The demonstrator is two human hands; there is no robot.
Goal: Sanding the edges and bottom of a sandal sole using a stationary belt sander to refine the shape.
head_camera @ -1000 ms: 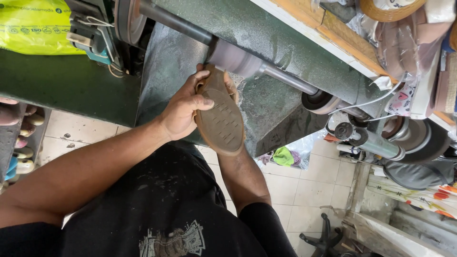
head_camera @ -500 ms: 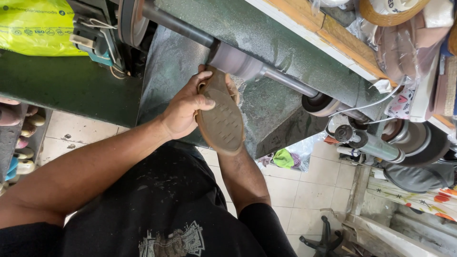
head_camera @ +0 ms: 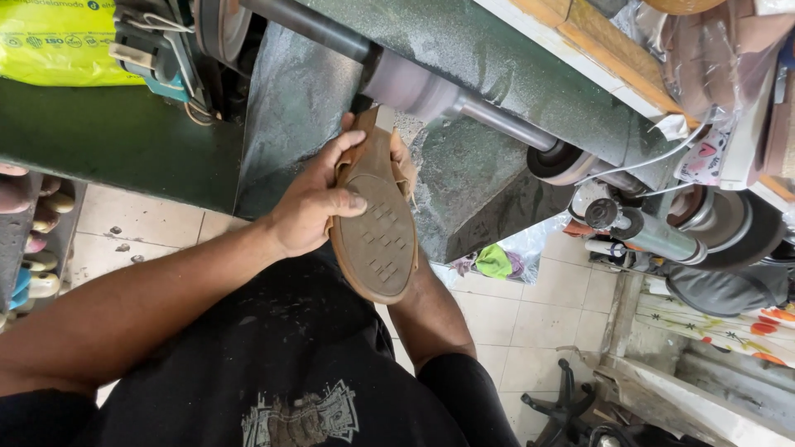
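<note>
A brown sandal (head_camera: 377, 228) is held sole up, its patterned tread facing me and its toe end close under the grey roller (head_camera: 410, 87) of a green machine. My left hand (head_camera: 315, 203) grips the sandal's left edge, thumb laid across the sole. My right hand (head_camera: 401, 156) is mostly hidden behind the sandal; only fingers show at its upper right edge, and its forearm runs down beneath the sole.
The green machine body (head_camera: 464, 165) carries a long steel shaft (head_camera: 497, 120) with wheels (head_camera: 729, 223) at the right. A yellow bag (head_camera: 58, 45) lies top left. Shoes (head_camera: 33, 248) line a rack at the left. Tiled floor (head_camera: 530, 323) below holds a black stand (head_camera: 571, 406).
The sandal and both hands have stayed in nearly the same place by the roller; my thumb has shifted slightly on the sole.
</note>
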